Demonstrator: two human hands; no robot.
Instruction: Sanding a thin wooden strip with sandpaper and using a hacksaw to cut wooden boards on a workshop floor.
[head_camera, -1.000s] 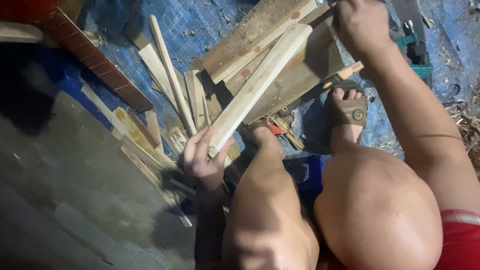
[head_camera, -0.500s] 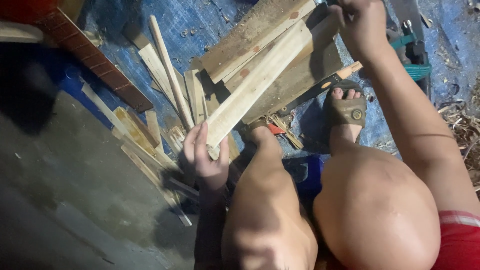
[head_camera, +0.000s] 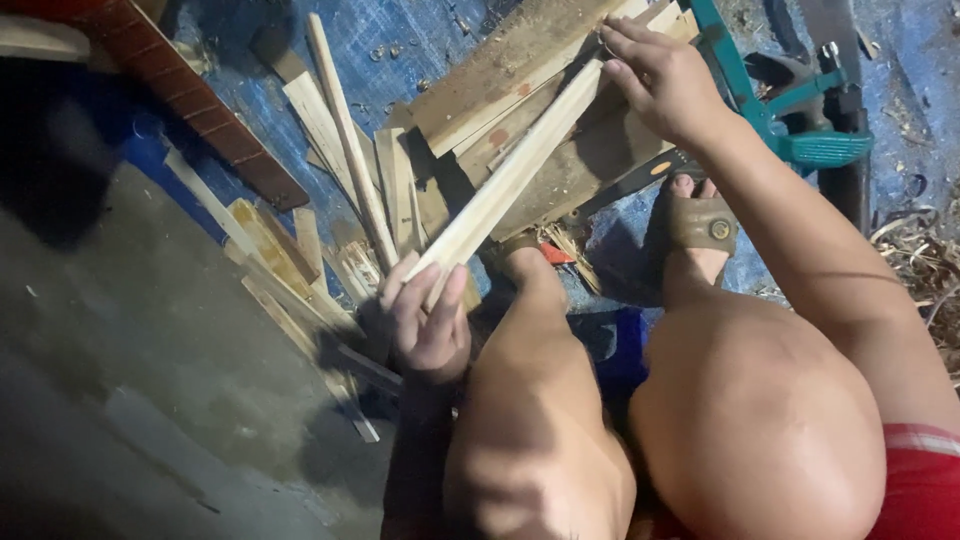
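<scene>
Since a second ago the pale wooden slat (head_camera: 510, 180) has tilted slightly, left hand (head_camera: 432, 322) grasping its near end, right hand (head_camera: 660, 75) its far end (above scrap boards (head_camera: 500, 80)), not yet set down.

I am squatting in what looks like a rough, makeshift woodworking spot, though the light is dim. Cut wood slats (head_camera: 330, 150) and offcuts lie piled on a blue tarp (head_camera: 400, 40) over a bare concrete floor (head_camera: 130, 400), shavings (head_camera: 920, 250) scattered, a teal hand tool (head_camera: 800, 130) nearby.
</scene>
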